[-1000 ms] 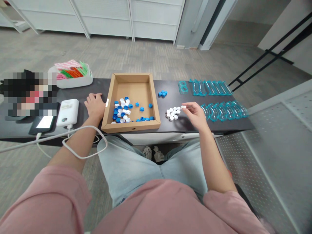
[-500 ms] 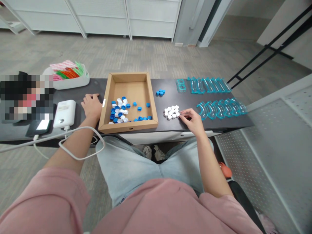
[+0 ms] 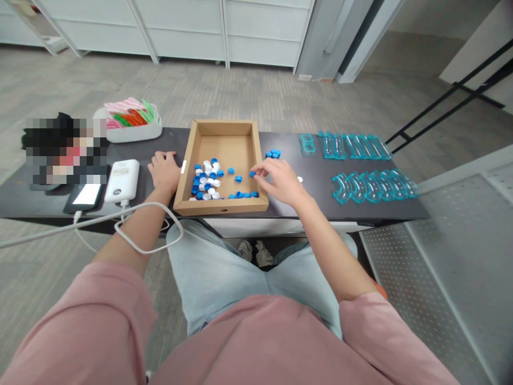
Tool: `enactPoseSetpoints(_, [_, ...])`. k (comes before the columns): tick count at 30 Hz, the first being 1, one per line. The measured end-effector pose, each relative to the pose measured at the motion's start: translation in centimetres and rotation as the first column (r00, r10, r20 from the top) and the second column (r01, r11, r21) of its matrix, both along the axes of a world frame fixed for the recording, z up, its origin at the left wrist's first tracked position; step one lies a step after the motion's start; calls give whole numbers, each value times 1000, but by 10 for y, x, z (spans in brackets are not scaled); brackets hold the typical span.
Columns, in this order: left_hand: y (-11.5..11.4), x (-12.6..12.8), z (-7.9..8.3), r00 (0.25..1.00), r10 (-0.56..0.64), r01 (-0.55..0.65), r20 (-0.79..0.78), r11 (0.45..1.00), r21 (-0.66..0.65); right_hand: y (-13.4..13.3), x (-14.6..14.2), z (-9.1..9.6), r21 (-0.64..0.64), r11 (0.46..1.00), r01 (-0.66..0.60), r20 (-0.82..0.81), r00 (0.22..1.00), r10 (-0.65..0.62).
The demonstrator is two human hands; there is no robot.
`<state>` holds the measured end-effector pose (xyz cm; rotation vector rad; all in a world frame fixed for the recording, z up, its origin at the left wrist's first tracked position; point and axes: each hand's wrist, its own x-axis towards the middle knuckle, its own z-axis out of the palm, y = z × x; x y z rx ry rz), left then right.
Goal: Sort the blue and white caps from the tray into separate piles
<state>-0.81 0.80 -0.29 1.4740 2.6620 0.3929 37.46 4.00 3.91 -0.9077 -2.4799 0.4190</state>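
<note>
A shallow cardboard box (image 3: 200, 132) lies on the dark table (image 3: 288, 206) and holds several small blue and white hexagonal pieces (image 3: 206, 181) in its near left part. My right hand (image 3: 278, 181) reaches over the box's right wall, its thumb and forefinger pinched on a blue piece (image 3: 253, 174) just inside it. My left hand (image 3: 165, 170) lies flat on the table against the box's left side, fingers stretched out. A small cluster of blue pieces (image 3: 274, 154) sits right of the box. One white piece (image 3: 300, 179) shows behind my right hand; the rest are hidden.
Two rows of clear teal curved and straight parts (image 3: 372, 184) lie at the table's right. A white power bank (image 3: 122, 180) with a cable (image 3: 120, 235), a phone (image 3: 85, 195) and a white tray of coloured strips (image 3: 130, 120) are at the left.
My right hand has left the white pile at the right and moved left over the box's right wall, now pinching a blue piece. The left hand has stayed put.
</note>
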Motion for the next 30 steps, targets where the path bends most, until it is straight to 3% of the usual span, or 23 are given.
enactPoseSetpoints(2, [1, -1, -1, 1000, 9, -9, -20, 1000, -1, 9, -41, 12, 45, 997, -61, 238, 970, 49])
enactPoseSetpoints(5, [2, -3, -5, 999, 10, -9, -44, 1000, 15, 17, -82, 19, 30, 993, -118, 521, 849, 85])
enactPoseSetpoints(8, [4, -5, -9, 999, 5, -3, -52, 999, 33, 19, -98, 15, -50, 984, -170, 588, 792, 167])
enactPoseSetpoints(12, [5, -6, -11, 998, 4, -2, -55, 999, 41, 19, -92, 5, -138, 967, -213, 423, 871, 252])
enactPoseSetpoints(15, [5, -6, -12, 998, 6, -3, -56, 999, 41, 26, -76, 1, -192, 944, -269, 146, 943, 298])
enactPoseSetpoints(18, [5, -7, -13, 998, 3, 0, -56, 999, 41, 42, -49, 1, -227, 923, -312, -133, 948, 288])
enactPoseSetpoints(24, [5, -8, -15, 998, -3, 6, -62, 999, 49, 86, 24, -8, -314, 945, -88, -423, 904, -57])
enactPoseSetpoints(27, [4, -8, -14, 998, -11, 13, -67, 999, 35, 109, 49, -24, -350, 934, 77, -414, 881, -228])
enactPoseSetpoints(30, [3, -8, -13, 997, -19, 21, -75, 999, 28, 128, 60, -38, -339, 920, 197, -337, 887, -314])
